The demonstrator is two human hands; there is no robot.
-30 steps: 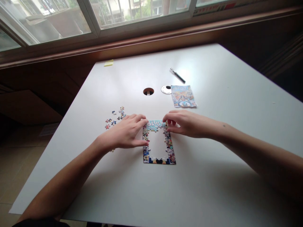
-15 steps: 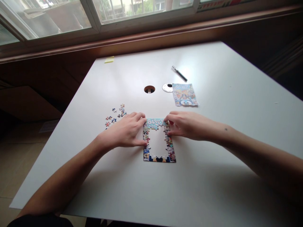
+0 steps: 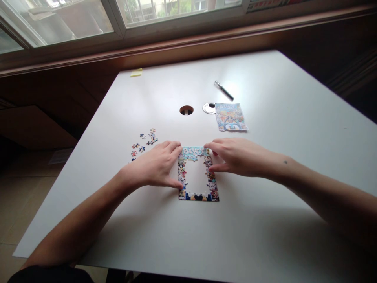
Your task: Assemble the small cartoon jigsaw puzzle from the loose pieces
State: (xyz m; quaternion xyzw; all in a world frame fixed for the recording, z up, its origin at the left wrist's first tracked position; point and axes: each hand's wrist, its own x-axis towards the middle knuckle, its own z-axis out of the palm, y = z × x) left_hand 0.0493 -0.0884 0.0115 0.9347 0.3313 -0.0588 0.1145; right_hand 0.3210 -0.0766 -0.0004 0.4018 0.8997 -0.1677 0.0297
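Observation:
A rectangular puzzle frame [image 3: 198, 197] of joined pieces lies flat on the white table, its middle showing bare tabletop. Along its left side rests my left hand [image 3: 160, 163], thumb and fingers apart, fingertips at the upper left corner and thumb lower on the left edge. My right hand [image 3: 228, 155] touches the upper right corner with its fingers, its thumb spread apart on the right edge. Loose puzzle pieces [image 3: 152, 137] lie in a small scatter beyond my left hand. A printed picture sheet [image 3: 231, 117] lies beyond my right hand.
The white table [image 3: 165, 236] has a round hole [image 3: 186, 110] near its middle. A round cover [image 3: 209, 108] lies partly beside the sheet, with a pen [image 3: 224, 90] behind it. Yellow tape [image 3: 136, 72] is at the far left corner. A window stands behind the table.
My left thumb has slid lower along the puzzle's left edge. My right thumb has moved slightly down the right edge, wider from the fingers.

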